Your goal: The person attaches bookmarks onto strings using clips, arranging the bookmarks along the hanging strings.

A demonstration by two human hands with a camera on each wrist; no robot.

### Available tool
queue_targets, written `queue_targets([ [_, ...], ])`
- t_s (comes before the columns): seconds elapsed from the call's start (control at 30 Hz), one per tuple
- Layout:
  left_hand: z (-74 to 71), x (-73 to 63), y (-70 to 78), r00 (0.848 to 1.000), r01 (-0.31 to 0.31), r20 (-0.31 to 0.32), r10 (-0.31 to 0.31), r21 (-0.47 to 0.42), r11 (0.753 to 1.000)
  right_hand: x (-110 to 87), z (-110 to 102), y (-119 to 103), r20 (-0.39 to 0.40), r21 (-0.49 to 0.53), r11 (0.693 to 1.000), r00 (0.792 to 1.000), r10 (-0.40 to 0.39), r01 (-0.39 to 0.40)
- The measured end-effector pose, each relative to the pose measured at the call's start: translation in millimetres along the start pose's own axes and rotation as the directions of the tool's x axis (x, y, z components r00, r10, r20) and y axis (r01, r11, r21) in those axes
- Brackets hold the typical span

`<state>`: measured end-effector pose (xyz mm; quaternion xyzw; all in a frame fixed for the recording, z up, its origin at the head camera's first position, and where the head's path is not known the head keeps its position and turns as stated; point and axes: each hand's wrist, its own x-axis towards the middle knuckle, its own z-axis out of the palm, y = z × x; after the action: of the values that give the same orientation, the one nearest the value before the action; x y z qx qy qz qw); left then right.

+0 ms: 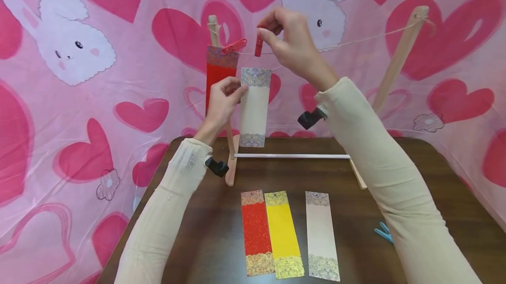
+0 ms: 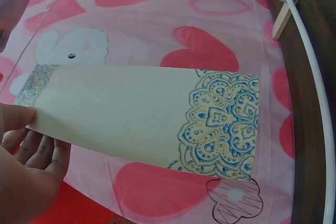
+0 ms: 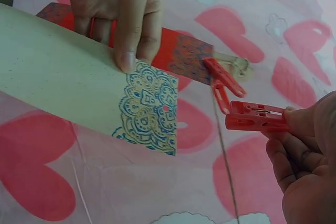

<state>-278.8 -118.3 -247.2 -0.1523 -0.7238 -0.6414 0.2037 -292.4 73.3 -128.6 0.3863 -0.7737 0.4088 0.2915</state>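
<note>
My left hand (image 1: 224,102) pinches a cream paper strip (image 1: 254,108) by its upper left edge and holds it upright below the string. Blue-and-gold lace patterns band both ends of the strip, as the left wrist view shows. Above it, my right hand (image 1: 294,40) pinches a red clothespin (image 3: 257,117) by its end, pointing down near the string (image 1: 361,41). The clothespin and the cream strip are apart. To the left, a red strip (image 1: 221,73) hangs at the string by another red clothespin (image 1: 235,46), partly hidden behind my left hand.
A wooden stand with a left post (image 1: 214,31), right post (image 1: 401,60) and white crossbar (image 1: 292,156) carries the string. On the brown table (image 1: 209,231) lie a red strip (image 1: 257,231), a yellow strip (image 1: 283,231), a pale strip (image 1: 322,235) and blue clothespins (image 1: 383,233).
</note>
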Motion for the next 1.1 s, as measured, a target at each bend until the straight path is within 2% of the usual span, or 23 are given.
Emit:
queue_targets([
  [0.1, -1.0, -1.1, -4.7, 1.000, 0.005, -0.001, -0.005, -0.002, 1.000, -0.6, 9, 3, 0.038, -0.020, 1.000, 0.999, 0.012, -0.011],
  [0.27, 3.9, -1.6, -7.6, 1.000, 0.018, 0.007, -0.018, -0.025, 1.000, -9.0, 11, 12, 0.066, -0.048, 0.996, 0.995, 0.080, -0.077],
  [0.37, 5.1, -2.0, -9.3, 1.000, 0.014, 0.016, -0.013, -0.027, 1.000, -13.8, 11, 19, 0.072, -0.053, 0.995, 0.994, 0.087, -0.083],
  [0.47, 4.8, -3.1, -11.0, 1.000, 0.011, 0.026, -0.010, -0.018, 1.000, -14.7, 12, 21, 0.051, -0.046, 0.996, 0.996, 0.074, -0.072],
  [0.63, 1.7, -3.9, -12.7, 0.999, 0.020, 0.029, -0.020, -0.003, 1.000, -5.6, 14, 18, 0.000, -0.048, 0.998, 0.999, 0.040, -0.040],
  [0.8, 2.2, -3.9, -10.4, 1.000, 0.019, 0.023, -0.019, 0.007, 1.000, -3.1, 17, 21, 0.064, -0.025, 0.998, 0.996, 0.062, -0.060],
  [1.0, 5.2, -4.8, -10.4, 0.999, -0.003, 0.048, 0.003, 0.004, 1.000, -14.8, 18, 29, 0.124, -0.016, 0.996, 0.989, 0.085, -0.084],
  [1.1, 6.4, -6.2, -11.8, 0.999, 0.008, 0.049, -0.008, -0.007, 1.000, -20.9, 19, 29, 0.134, -0.005, 0.997, 0.988, 0.081, -0.081],
])
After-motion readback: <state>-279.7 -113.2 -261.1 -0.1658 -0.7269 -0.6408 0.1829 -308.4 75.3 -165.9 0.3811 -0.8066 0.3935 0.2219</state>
